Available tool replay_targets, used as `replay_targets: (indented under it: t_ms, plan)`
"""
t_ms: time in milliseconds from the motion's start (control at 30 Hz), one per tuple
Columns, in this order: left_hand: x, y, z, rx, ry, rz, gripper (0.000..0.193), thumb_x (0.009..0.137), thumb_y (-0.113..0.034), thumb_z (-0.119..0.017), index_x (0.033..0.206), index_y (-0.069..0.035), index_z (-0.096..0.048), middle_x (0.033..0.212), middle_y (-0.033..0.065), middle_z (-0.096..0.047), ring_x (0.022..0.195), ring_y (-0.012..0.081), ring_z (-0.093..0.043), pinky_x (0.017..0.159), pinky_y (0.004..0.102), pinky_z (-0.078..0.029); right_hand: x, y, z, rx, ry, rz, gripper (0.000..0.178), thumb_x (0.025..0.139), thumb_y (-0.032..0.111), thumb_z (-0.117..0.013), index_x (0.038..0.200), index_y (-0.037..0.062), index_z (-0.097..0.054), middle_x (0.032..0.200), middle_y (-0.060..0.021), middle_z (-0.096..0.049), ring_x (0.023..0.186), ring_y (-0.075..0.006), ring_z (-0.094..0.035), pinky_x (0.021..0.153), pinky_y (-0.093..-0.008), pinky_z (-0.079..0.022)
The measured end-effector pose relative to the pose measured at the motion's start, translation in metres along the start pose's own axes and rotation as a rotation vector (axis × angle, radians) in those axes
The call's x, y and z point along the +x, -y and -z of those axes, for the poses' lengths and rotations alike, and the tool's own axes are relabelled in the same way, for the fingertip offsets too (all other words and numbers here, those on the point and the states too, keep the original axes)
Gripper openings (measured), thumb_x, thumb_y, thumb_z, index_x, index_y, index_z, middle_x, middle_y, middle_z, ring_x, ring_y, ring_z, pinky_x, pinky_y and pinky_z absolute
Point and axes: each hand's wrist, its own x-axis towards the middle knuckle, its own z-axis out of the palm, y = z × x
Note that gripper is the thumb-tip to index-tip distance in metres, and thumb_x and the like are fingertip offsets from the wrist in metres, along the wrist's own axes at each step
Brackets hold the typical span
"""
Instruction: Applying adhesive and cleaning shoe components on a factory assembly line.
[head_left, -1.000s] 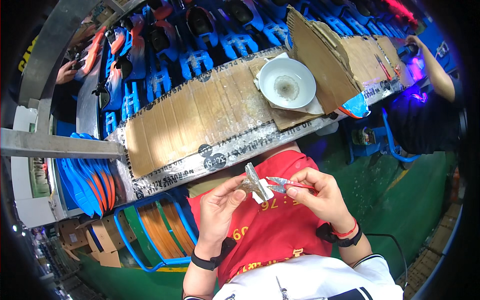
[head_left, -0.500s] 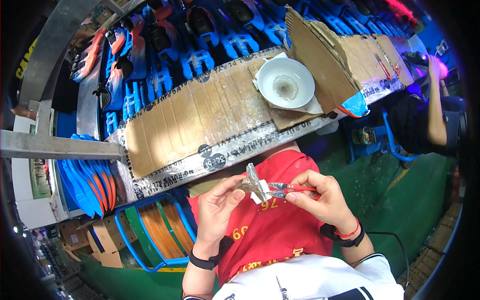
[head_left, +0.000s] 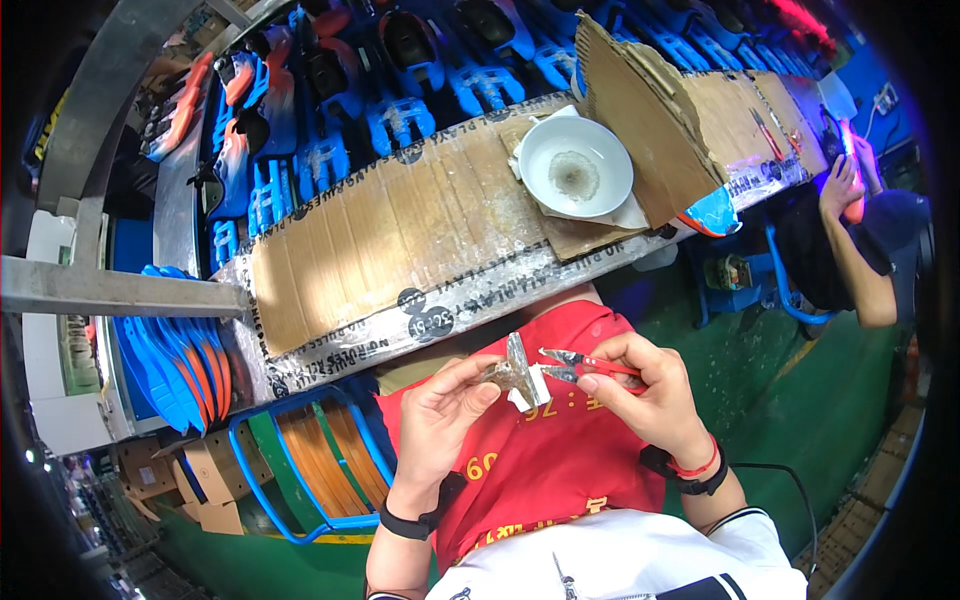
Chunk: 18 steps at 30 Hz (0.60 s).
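My left hand (head_left: 447, 407) pinches a small greyish, T-shaped piece (head_left: 517, 368) between thumb and fingers, held above my lap. White material (head_left: 533, 393) sits on the side of the piece facing my right hand; its kind is not plain. My right hand (head_left: 645, 385) is closed around a pair of red-handled snips (head_left: 597, 367). Their two metal blades are spread apart and point left, with the lower tip beside the white material. Whether that tip touches it, I cannot tell.
Ahead is a cardboard-covered workbench (head_left: 390, 255). A white bowl (head_left: 576, 167) with a greyish residue stands on it, beside an upright cardboard sheet (head_left: 640, 130). Blue boot-like parts (head_left: 400, 120) line the back. At the right another person (head_left: 850, 240) works. A blue-framed stool (head_left: 310, 460) stands left.
The snips' blades have spread and drawn slightly back from the white material. The greyish piece has shifted a little right and turned. The co-worker's hands at the far right have moved.
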Motion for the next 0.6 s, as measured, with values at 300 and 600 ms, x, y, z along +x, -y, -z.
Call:
replay_targets:
  t_ms: [300,600]
  plan:
    - [0.0007,-0.0006,0.0019,0.014,-0.071,-0.022,0.033,0.091,-0.010,-0.069,0.119,0.005,-0.064,0.108,0.0075,-0.068,0.099,0.0129,-0.063,0.091,0.0272,-0.050,-0.0036,0.0032,0.0010,-0.162,0.068,0.121,0.020,0.083,0.011,-0.076,0.092,-0.0004,-0.062,0.071,-0.0078,-0.069,0.060,-0.0127,-0.067,0.052,-0.0248,-0.048]
    - [-0.0006,-0.0010,0.0032,0.009,-0.047,-0.013,0.032,0.090,-0.006,-0.068,0.119,0.006,-0.063,0.110,0.0077,-0.068,0.100,0.0130,-0.063,0.092,0.0275,-0.050,-0.0014,0.0063,0.0001,-0.162,0.046,0.087,0.019,0.084,0.011,-0.075,0.090,-0.0011,-0.062,0.073,-0.0107,-0.070,0.066,-0.0170,-0.071,0.056,-0.0254,-0.053]
